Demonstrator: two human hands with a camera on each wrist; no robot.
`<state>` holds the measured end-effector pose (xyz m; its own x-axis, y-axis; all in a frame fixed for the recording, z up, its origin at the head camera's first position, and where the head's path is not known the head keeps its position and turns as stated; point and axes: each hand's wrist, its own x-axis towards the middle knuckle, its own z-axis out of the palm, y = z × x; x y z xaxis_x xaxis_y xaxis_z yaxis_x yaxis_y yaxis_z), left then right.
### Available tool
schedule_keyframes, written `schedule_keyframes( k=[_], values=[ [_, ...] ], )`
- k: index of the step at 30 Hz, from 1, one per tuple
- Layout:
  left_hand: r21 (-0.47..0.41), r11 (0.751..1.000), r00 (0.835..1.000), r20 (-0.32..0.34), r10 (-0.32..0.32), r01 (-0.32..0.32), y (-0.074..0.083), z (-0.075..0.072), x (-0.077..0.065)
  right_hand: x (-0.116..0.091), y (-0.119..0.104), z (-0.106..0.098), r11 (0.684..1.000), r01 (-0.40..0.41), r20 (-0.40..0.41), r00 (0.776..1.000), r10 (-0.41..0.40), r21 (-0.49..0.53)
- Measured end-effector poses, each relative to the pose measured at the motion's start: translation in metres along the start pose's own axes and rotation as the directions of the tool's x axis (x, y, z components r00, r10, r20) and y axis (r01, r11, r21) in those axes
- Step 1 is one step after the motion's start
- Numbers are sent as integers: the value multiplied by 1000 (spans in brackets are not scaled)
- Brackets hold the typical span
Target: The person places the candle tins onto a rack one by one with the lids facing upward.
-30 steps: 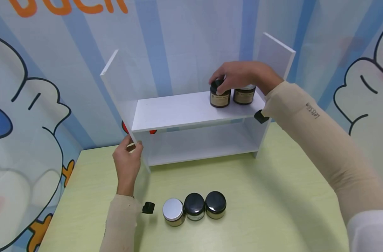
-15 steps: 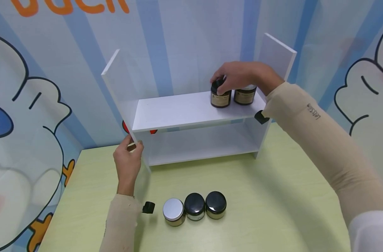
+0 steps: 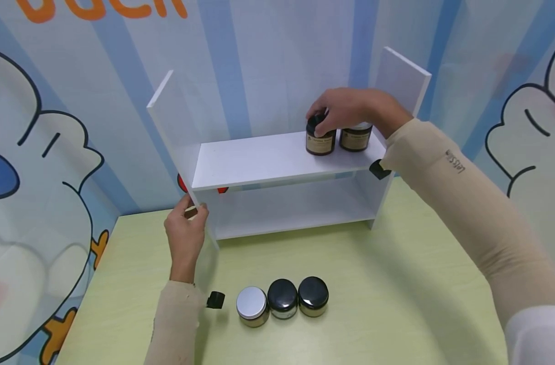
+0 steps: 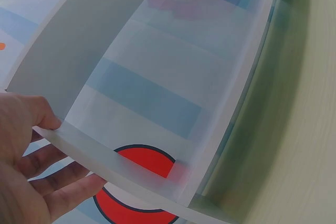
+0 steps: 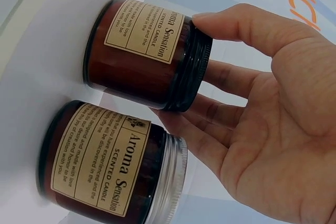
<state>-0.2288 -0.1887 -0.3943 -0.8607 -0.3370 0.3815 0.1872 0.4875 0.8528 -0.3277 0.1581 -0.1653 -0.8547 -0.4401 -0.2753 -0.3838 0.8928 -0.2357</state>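
My right hand (image 3: 350,109) grips the black lid of a brown scented candle jar (image 5: 142,51) from above; the jar stands upright on the upper board of a white shelf (image 3: 250,157). Just right of it, a small gap away, is a second candle jar (image 5: 100,161) with a silver lid and the same tan label. My left hand (image 3: 186,238) pinches the front edge of the shelf's left side panel, thumb on the inner side and fingers outside, as the left wrist view shows (image 4: 47,156).
On the table (image 3: 396,304) before the shelf stand a silver-lidded jar (image 3: 252,304) and two black-lidded jars, one in the middle (image 3: 282,296) and one at right (image 3: 313,295). The shelf's lower board (image 3: 296,208) lies below. A printed cloth backdrop (image 3: 277,66) hangs behind.
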Motion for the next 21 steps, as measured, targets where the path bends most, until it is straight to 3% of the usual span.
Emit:
schedule_keyframes(
  k=[21],
  values=[
    [-6, 1000, 1000, 3, -2, 2, 0, 1, 1, -1, 2, 2, 1000, -13, 3, 1000, 13, 5]
  ],
)
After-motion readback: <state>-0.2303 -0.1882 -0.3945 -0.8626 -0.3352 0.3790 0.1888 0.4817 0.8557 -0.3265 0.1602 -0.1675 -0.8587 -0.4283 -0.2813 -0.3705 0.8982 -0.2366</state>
